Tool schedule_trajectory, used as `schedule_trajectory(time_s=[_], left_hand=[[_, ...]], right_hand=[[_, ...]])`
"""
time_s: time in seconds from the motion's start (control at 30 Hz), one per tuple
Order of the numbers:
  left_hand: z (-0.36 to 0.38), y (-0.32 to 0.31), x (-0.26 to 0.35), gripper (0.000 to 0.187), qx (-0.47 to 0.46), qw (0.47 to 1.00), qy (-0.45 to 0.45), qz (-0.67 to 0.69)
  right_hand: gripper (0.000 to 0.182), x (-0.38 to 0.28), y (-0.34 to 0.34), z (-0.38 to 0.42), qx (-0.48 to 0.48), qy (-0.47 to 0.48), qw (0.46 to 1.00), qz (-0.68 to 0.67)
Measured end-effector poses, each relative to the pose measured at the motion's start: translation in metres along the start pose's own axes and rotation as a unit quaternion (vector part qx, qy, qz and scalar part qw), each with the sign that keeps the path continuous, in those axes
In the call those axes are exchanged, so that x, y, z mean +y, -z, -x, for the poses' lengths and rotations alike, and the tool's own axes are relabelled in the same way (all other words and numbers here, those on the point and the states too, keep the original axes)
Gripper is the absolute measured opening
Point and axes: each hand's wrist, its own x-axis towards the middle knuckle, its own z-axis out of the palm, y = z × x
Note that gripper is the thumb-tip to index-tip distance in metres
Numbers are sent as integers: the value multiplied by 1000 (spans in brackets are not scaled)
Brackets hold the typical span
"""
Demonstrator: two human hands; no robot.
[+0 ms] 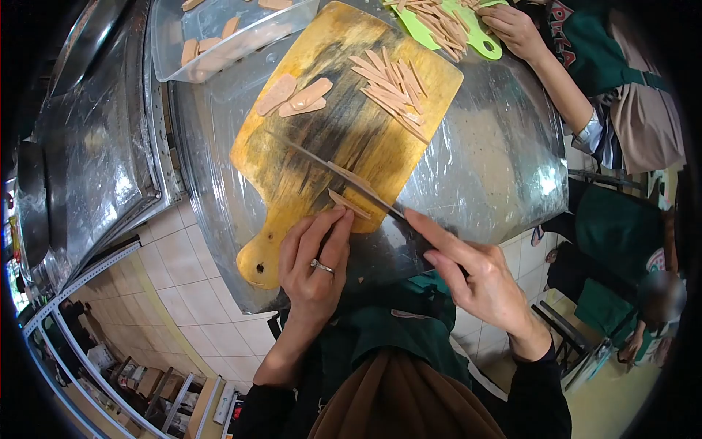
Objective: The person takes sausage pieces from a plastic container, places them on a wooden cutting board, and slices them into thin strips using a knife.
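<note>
My right hand (pixel 475 274) is closed around the handle of a knife (pixel 338 170), index finger laid along its top. The blade slants up and left over a worn wooden cutting board (pixel 252 157). Just below the blade, my left hand (pixel 314 260), with a ring on one finger, presses its fingertips on a small piece of sausage (pixel 349 205) near the board's lower edge. A few flat sausage slices (pixel 303 99) lie on the board's upper left. A pile of thin sausage strips (pixel 391 84) is at its upper right.
A clear plastic tub (pixel 248 51) with sausage pieces stands at the top left. At the top right, another person's hand (pixel 512 31) is beside a green cutting board (pixel 482 44) heaped with strips. The metal table (pixel 497 146) is covered in plastic. Another person is at the far right.
</note>
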Motion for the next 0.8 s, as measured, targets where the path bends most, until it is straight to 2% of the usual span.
schedule_trajectory(time_s=[0.2, 0.3, 0.5, 0.6, 0.7, 0.8], left_hand=[[-2, -1, -1, 41, 17, 1000, -20, -16], [0, -3, -2, 42, 20, 999, -24, -16], [-2, -1, -1, 41, 18, 999, -22, -14], [-2, -2, -1, 35, 28, 999, -19, -2], [0, 0, -1, 27, 94, 993, 5, 65], [8, 1, -5, 22, 133, 985, 27, 106]], right_hand=[[51, -1, -6, 16, -19, -24, 1000, 4], [63, 8, -13, 19, -4, 13, 1000, 6], [61, 7, -13, 20, -11, 10, 1000, 19], [57, 6, -12, 18, 33, 31, 999, 7], [46, 2, -6, 18, 57, 34, 998, -8], [57, 7, -8, 27, 25, 31, 999, 29]])
